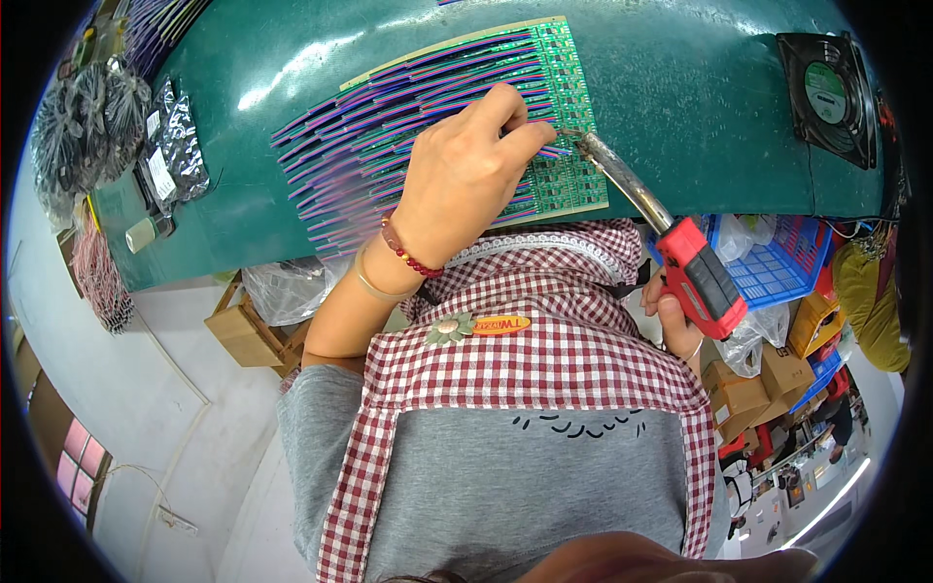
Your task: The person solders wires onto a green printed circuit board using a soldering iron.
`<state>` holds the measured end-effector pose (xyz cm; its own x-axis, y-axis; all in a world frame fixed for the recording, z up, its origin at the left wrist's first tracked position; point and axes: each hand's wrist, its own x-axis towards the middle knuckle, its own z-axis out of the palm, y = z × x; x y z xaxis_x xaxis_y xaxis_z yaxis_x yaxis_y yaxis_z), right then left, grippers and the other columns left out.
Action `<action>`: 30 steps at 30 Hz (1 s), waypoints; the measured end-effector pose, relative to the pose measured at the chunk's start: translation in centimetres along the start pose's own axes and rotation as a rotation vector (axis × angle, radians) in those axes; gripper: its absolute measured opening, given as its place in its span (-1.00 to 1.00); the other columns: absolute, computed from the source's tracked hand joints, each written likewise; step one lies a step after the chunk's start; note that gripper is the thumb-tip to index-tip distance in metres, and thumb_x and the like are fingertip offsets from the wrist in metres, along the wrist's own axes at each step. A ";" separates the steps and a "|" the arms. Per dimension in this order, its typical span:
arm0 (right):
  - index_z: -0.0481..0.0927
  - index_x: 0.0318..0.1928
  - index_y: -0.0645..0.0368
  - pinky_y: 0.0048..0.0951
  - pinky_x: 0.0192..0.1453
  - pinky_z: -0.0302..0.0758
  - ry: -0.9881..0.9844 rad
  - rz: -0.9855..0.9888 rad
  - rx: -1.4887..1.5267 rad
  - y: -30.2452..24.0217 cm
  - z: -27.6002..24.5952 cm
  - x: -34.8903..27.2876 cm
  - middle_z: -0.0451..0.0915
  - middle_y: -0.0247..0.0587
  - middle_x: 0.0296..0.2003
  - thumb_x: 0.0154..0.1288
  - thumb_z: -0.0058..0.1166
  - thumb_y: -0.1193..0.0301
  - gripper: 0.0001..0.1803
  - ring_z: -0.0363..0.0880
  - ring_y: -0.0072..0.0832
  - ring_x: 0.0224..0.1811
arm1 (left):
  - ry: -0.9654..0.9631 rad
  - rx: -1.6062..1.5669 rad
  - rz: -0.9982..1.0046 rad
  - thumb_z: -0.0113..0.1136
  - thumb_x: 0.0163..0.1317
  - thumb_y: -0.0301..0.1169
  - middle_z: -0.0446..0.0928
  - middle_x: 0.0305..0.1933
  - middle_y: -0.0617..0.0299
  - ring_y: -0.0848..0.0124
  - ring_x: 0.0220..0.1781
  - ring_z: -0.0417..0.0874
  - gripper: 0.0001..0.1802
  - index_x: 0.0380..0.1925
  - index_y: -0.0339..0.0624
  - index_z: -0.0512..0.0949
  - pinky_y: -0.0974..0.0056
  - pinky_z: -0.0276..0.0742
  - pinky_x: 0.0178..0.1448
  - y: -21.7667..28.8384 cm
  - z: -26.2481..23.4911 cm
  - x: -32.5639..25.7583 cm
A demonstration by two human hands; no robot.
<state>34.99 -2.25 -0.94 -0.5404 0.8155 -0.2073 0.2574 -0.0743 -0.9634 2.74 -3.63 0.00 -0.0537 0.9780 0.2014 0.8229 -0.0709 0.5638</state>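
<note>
A green circuit board panel [581,185] lies on the green table, with rows of small parts along its right side. Ribbons of purple, blue and red wires [335,121] run leftward across it. Above the panel, my left hand [471,155] is closed, thumb and forefinger pinching a short ribbon of wires [556,151] at the board. My right hand [673,316] grips the red and black handle of a soldering iron [630,180]. The iron's metal barrel points up and left, its tip close by my left fingertips. Whether the tip touches the board I cannot tell.
A black fan [826,95] stands at the table's right end. Bagged dark cables [92,121] and a silvery bag [175,146] lie at the left. Blue crates [773,262] and cardboard boxes [736,398] are stacked below at the right. A wooden stool [243,325] is under the left side.
</note>
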 end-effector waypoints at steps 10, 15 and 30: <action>0.58 -0.30 0.31 -0.49 -0.41 0.38 0.000 0.075 0.152 -1.1 0.3 0.3 0.52 -0.32 -0.53 0.23 0.15 0.32 -0.74 0.45 -0.54 -0.52 | -0.008 0.014 0.011 0.33 -0.13 -0.60 0.46 -0.35 0.30 0.40 -0.39 0.60 -0.67 -0.30 -0.03 0.65 0.29 0.55 -0.35 0.0 -0.1 0.0; 0.31 0.20 0.35 -0.42 -0.35 0.40 -0.141 0.001 -0.028 0.5 -0.8 -0.6 0.39 -0.26 -0.55 0.35 0.10 0.11 -0.37 0.34 -0.54 -0.54 | -0.006 0.017 0.017 0.33 -0.13 -0.59 0.46 -0.36 0.31 0.41 -0.40 0.59 -0.68 -0.30 -0.03 0.65 0.30 0.54 -0.36 0.1 -0.2 0.1; 0.30 0.22 0.35 -0.41 -0.35 0.38 -0.084 0.036 0.068 -0.2 -0.3 -0.5 0.41 -0.28 -0.56 0.35 0.10 0.12 -0.36 0.35 -0.53 -0.53 | -0.009 0.041 0.069 0.22 -0.07 -0.55 0.45 -0.35 0.28 0.39 -0.39 0.58 -0.78 -0.34 -0.08 0.62 0.29 0.54 -0.38 0.1 -0.3 0.3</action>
<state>35.43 -2.51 -0.56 -0.5977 0.7609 -0.2526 0.2244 -0.1436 -0.9638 2.61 -3.43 0.33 0.0093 0.9728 0.2315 0.8468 -0.1308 0.5156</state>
